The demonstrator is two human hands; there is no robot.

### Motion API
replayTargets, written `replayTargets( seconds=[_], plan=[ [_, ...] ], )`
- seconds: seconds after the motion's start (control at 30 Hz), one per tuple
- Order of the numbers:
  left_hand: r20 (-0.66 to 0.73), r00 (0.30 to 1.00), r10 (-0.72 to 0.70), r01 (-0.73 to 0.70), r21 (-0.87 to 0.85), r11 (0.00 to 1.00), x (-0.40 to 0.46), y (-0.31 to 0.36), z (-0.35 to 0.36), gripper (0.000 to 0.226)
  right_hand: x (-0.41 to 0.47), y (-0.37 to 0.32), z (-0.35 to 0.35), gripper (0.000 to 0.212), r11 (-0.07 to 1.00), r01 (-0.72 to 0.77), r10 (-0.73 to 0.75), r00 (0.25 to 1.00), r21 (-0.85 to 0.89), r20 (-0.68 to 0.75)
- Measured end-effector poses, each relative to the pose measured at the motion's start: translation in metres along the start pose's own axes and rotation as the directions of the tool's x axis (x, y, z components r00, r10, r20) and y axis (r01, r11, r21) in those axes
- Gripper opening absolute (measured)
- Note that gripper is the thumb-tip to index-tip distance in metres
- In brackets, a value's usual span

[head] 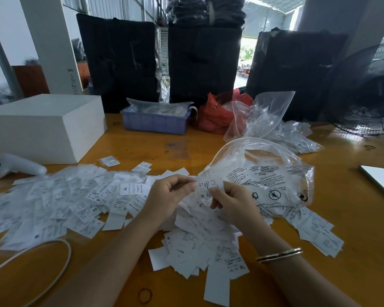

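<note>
Several white size labels (80,202) lie scattered across the orange table (155,149), printed XL, XS and M. My left hand (166,196) and my right hand (233,204) meet above the pile and pinch a small printed label (205,187) between their fingertips. A clear plastic bag (273,180) with black warning print lies open just behind my right hand. A bracelet (279,254) circles my right wrist.
A white box (42,127) stands at the back left, a white controller (13,166) beside it. A blue tray (155,122), a red bag (217,116) and more clear bags (266,116) sit behind. A fan (368,94), a phone (381,180), a cable (42,255) and a rubber band (145,295) are nearby.
</note>
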State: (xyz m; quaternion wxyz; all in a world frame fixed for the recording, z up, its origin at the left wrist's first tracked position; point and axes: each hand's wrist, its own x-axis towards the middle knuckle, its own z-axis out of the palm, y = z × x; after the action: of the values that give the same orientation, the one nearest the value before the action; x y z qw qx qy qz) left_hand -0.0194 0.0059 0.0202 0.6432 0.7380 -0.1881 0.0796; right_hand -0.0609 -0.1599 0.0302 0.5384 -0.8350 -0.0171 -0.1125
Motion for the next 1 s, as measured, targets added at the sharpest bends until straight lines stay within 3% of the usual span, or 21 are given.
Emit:
replayTargets(
  seconds=[0.17, 0.27, 0.37, 0.6, 0.83, 1.0],
  plan=[
    [0.004, 1.000, -0.030, 0.030, -0.023, 0.999, -0.003, 0.006, 0.000, 0.012, 0.001, -0.001, -0.007, 0.028, 0.961, 0.074, -0.024, 0.983, 0.267, -0.183],
    [0.023, 0.999, -0.041, 0.042, -0.040, 0.998, -0.005, 0.010, 0.001, 0.014, 0.000, -0.002, -0.006, 0.028, 0.935, 0.109, -0.043, 0.979, 0.337, -0.197],
    [0.043, 0.997, -0.061, 0.063, -0.053, 0.997, -0.007, 0.013, 0.002, 0.023, -0.002, -0.003, -0.002, 0.028, 0.955, 0.125, -0.082, 0.983, 0.271, -0.163],
    [0.040, 0.998, -0.055, 0.057, -0.070, 0.996, -0.005, 0.011, 0.002, 0.013, -0.004, -0.002, 0.001, 0.030, 0.986, 0.107, -0.096, 0.992, 0.129, -0.085],
    [0.063, 0.997, -0.053, 0.060, -0.118, 0.991, -0.006, 0.012, 0.002, 0.021, -0.001, -0.003, -0.004, 0.028, 0.952, 0.129, -0.080, 0.980, 0.277, -0.182],
    [0.041, 0.998, -0.057, 0.060, -0.074, 0.995, -0.006, 0.011, 0.003, 0.021, -0.003, -0.002, 0.000, 0.032, 0.985, 0.077, -0.072, 0.997, 0.154, -0.041]
  ],
)
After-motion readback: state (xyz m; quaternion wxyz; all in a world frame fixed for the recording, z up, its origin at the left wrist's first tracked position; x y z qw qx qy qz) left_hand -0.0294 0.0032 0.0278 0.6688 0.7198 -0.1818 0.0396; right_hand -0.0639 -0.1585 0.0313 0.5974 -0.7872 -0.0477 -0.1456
